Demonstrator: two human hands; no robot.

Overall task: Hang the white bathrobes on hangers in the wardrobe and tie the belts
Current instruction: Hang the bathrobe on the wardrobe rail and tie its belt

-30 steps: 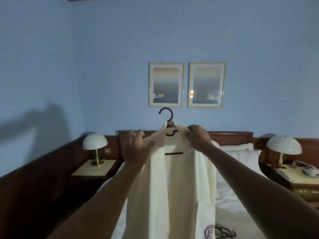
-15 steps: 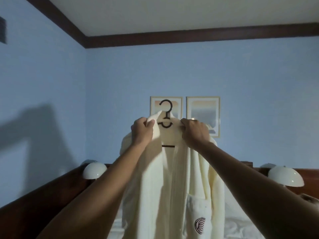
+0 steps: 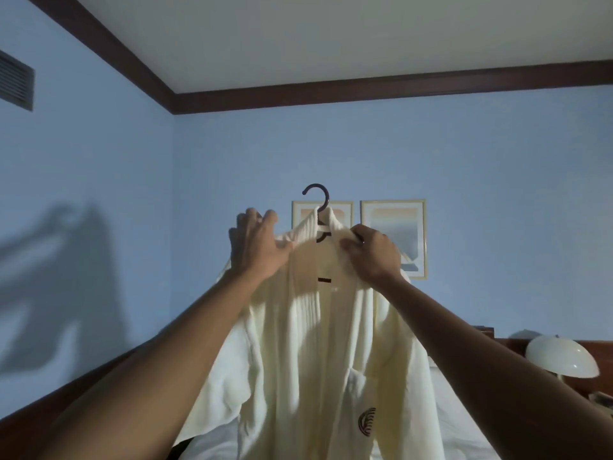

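White bathrobe (image 3: 335,343) — ribbed collar, soft terry, held aloft over the bed on a dark curved-hook hanger (image 3: 319,202); left hand (image 3: 257,247) and right hand (image 3: 373,255) fingers curled, gripping the collar.

A single head-worn view is aimed forward and upward, close behind the raised hands, toward the blue wall (image 3: 464,161).

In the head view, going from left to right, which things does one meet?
Wall vent → left hand → hanger hook → right hand → right framed picture → bedside lamp.
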